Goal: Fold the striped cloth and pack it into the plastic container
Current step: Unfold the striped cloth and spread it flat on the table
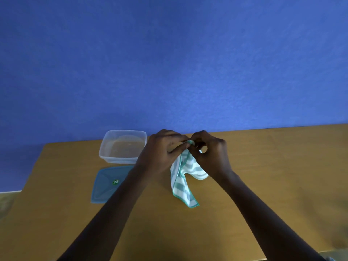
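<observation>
A blue wall (169,53) fills the upper half of the head view, and below it a brown table (263,185) carries everything the task needs. Two bare forearms reach up from about six o'clock and meet near the table's far edge, just above the centre of the tabletop.

The clear plastic container (105,153) stands open at about ten o'clock from the hands, near the far edge; nothing shows inside it. Its blue lid (102,185) lies flat on the table just in front of it, toward eight o'clock from the hands, partly covered by the left forearm.

The striped cloth (180,183), white and green with a green hem, hangs from the hands toward six o'clock, loose and rumpled, its lowest corner at or just above the tabletop. The left hand (162,153) and the right hand (212,153) are both closed in a pinch on its top edge, fingertips almost touching each other; whether they hold one corner or two brought together cannot be told.

By the look of it the task is at an early stage: no neat fold is visible, and the packing has not begun. What remains is to make the folds, carry the bundle toward ten o'clock and lay it in the container. Nothing stands in the way; the lid is already off and lies clear of that path.
</observation>
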{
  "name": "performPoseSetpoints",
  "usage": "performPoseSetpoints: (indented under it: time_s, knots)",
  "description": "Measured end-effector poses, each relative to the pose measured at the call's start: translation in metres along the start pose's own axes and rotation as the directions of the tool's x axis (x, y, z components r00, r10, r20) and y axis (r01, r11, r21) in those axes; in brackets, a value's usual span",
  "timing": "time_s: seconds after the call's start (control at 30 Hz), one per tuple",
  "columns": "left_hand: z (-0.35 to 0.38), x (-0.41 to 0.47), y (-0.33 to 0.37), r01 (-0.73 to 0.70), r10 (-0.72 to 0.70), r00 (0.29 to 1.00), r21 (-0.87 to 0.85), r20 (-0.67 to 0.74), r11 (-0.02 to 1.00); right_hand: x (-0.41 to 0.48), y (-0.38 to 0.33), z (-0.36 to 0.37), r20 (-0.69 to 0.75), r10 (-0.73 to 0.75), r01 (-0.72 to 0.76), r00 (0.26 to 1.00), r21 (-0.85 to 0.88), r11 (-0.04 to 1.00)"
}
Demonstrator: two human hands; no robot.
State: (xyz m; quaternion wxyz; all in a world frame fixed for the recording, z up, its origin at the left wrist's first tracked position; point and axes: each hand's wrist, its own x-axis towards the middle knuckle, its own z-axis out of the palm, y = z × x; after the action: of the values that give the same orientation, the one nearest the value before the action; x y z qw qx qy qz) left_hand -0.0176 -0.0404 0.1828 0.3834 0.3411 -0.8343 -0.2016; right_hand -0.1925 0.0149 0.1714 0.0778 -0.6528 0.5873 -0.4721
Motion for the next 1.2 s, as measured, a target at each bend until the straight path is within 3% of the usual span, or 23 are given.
performPoseSetpoints:
  time_s: [0.3,0.47,0.6,0.93,1.2]
  knots:
    - [-0.007,0.005,-0.002,0.011,-0.015,0.995,-0.039,-0.098,0.999,-0.011,0.003,0.001,0.006,0.109,-0.107,0.994,-0.126,0.986]
    - [-0.01,0.002,0.004,-0.002,0.002,1.0,-0.057,-0.002,0.998,-0.003,-0.009,-0.005,0.033,0.022,-0.019,0.999,-0.101,0.995]
    - [-0.009,0.006,0.01,-0.023,0.023,1.0,-0.054,-0.015,0.998,0.003,-0.013,-0.008,0.013,-0.022,0.024,1.0,-0.186,0.982]
    - [-0.05,0.029,0.005,0.074,-0.082,0.99,-0.074,-0.118,0.995,0.005,0.008,-0.03,-0.091,0.148,-0.174,0.985,-0.497,0.85]
    - [-0.06,0.043,0.026,0.106,-0.12,0.992,-0.227,-0.048,0.968,0.015,0.001,-0.03,-0.128,0.161,-0.201,0.979,-0.426,0.882]
